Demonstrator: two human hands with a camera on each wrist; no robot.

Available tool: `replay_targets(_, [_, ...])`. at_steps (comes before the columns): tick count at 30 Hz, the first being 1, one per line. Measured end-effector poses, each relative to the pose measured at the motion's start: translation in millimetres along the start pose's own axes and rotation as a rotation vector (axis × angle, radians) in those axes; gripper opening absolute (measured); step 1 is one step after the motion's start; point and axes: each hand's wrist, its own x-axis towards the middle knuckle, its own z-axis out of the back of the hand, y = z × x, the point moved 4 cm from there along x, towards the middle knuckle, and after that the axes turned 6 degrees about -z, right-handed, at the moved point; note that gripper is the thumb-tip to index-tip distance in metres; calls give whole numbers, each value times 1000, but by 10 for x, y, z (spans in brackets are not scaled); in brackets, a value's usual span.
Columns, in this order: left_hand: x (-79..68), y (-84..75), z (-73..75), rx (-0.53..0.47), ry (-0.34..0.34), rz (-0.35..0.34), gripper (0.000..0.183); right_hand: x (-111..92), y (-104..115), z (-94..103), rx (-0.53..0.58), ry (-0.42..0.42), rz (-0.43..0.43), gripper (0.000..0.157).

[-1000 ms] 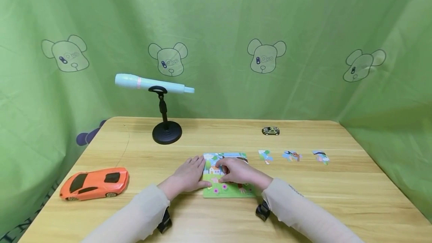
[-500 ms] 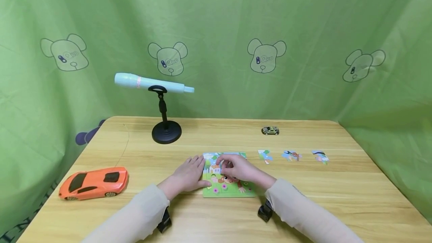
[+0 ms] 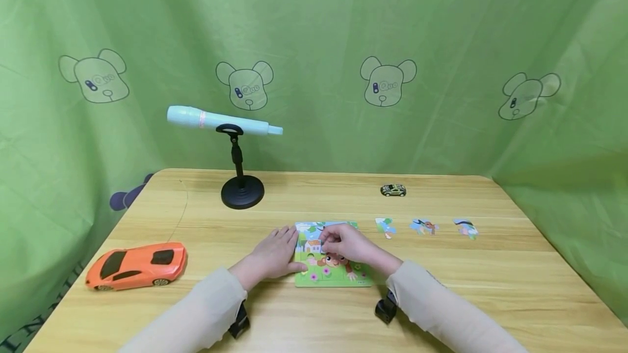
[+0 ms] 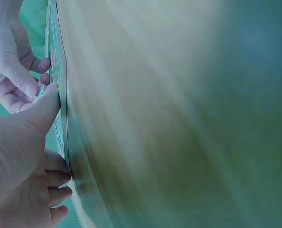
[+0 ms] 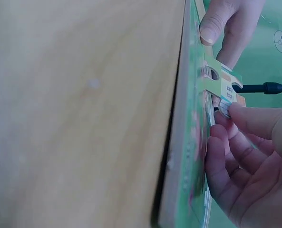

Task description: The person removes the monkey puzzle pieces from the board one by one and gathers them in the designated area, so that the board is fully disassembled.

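Puzzle between orange car and 3 pieces

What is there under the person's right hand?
The right hand pinches a house puzzle piece over a jigsaw puzzle board. Whatever lies directly beneath the hand is covered and cannot be seen.

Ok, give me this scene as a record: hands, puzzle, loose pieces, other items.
left hand: rests at the left edge of the flat, brightly printed puzzle board
right hand: pinches a thin house-printed puzzle piece, tilted up from the board
loose pieces: three thin, multicoloured jigsaw pieces, in a row right of the board
toys: orange sports car at left; small black-and-yellow car at back
microphone: pale-blue, tapered microphone on a black, round-based stand
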Motion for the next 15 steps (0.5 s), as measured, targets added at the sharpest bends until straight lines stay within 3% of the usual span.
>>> replay_targets(9, [2,-4,2,-9,7,6,83,-15,-38,68,132,16,-59,7])
replay_targets(15, [4,-8,-5,1,15,7,84,-128,-54,238,147,-20,-67,13])
